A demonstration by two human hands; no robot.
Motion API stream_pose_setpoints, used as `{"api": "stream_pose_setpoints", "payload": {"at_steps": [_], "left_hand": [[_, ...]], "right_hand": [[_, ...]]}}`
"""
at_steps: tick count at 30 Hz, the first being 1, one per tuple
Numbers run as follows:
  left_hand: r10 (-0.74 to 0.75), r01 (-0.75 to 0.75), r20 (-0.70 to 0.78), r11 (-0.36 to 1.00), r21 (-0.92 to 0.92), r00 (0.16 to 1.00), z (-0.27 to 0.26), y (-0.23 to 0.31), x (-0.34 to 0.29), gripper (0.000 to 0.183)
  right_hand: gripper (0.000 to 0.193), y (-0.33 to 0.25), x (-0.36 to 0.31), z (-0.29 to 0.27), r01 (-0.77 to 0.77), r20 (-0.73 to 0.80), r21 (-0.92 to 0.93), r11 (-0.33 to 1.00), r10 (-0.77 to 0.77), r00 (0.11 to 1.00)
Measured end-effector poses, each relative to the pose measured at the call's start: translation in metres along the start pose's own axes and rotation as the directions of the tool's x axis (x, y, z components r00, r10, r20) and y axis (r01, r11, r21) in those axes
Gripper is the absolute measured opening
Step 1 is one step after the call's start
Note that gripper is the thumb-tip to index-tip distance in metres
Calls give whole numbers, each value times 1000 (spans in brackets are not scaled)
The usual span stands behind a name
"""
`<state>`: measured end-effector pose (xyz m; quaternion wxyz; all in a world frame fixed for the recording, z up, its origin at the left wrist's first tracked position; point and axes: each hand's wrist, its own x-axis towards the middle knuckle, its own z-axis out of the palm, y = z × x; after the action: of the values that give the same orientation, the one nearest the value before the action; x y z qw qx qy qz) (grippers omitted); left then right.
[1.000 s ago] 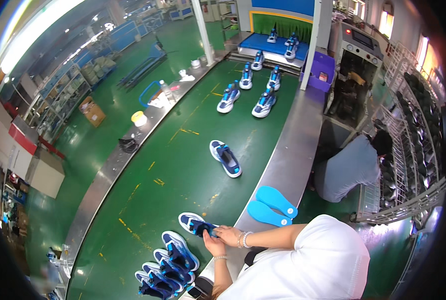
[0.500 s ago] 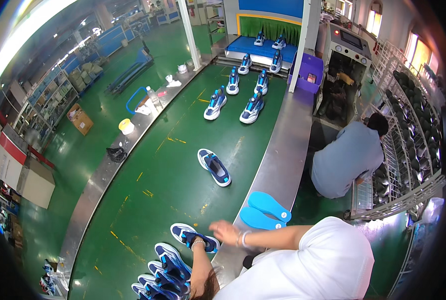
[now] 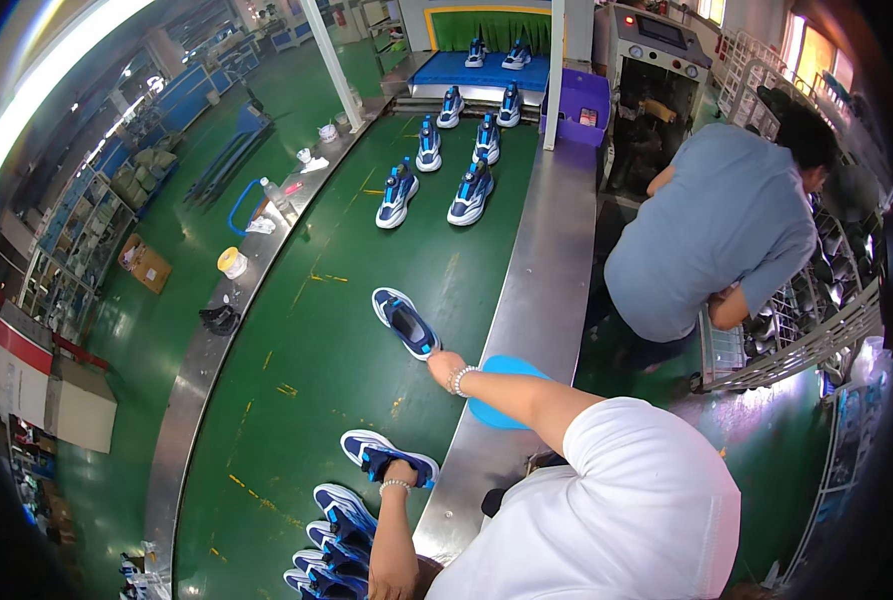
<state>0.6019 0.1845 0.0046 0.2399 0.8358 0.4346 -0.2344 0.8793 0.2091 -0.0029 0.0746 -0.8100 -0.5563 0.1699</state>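
My left hand (image 3: 398, 472) rests at the opening of a blue-and-white sneaker (image 3: 366, 442) on the green belt, some of its fingers hidden inside. Farther up the belt, my right hand (image 3: 446, 370) has its fingers closed at the heel of another sneaker (image 3: 404, 322), which lies with its toe pointing away to the left. Under my right forearm, a bright blue insole-shaped piece (image 3: 501, 412) lies on the metal ledge, partly covered. Below my left hand, several similar sneakers (image 3: 344, 510) stand in a row, partly hidden by my arm.
Several sneakers (image 3: 397, 195) stand in pairs up the belt (image 3: 306, 400), toward a green-curtained opening (image 3: 491, 32). A purple bin (image 3: 578, 110) sits beside the metal ledge (image 3: 541, 255). To the right, a person in grey (image 3: 711, 230) bends at a wire rack (image 3: 846, 325).
My right hand has reached forward and left from beside the near sneaker to the heel of the farther one. My left hand stays at its sneaker. The person in grey has shifted at the rack.
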Motion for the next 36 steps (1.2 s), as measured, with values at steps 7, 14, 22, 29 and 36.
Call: {"api": "stream_pose_setpoints", "payload": {"at_steps": [7,14,22,29,36], "left_hand": [[57,-64,71,994,88,996,70,-59,36,33],[-109,86,156,985,150,982,-21,34,-38,34],[-703,-507,-116,-378,-775,702,23,24,-53,62],[-717,-552,-38,-500,-668,696,9,3,-40,51],[-715,-452,-474,243,-858,514,22,32,-59,43]], "right_hand": [[38,-59,-35,-77,83,-171,209,974,-47,984],[21,-44,27,-47,-49,-76,167,985,62,995],[25,-51,-89,-19,285,71,252,925,-311,948],[47,32,-132,-60,108,-157,153,982,-84,984],[62,135,-195,-90,-172,94,-103,980,181,979]]}}
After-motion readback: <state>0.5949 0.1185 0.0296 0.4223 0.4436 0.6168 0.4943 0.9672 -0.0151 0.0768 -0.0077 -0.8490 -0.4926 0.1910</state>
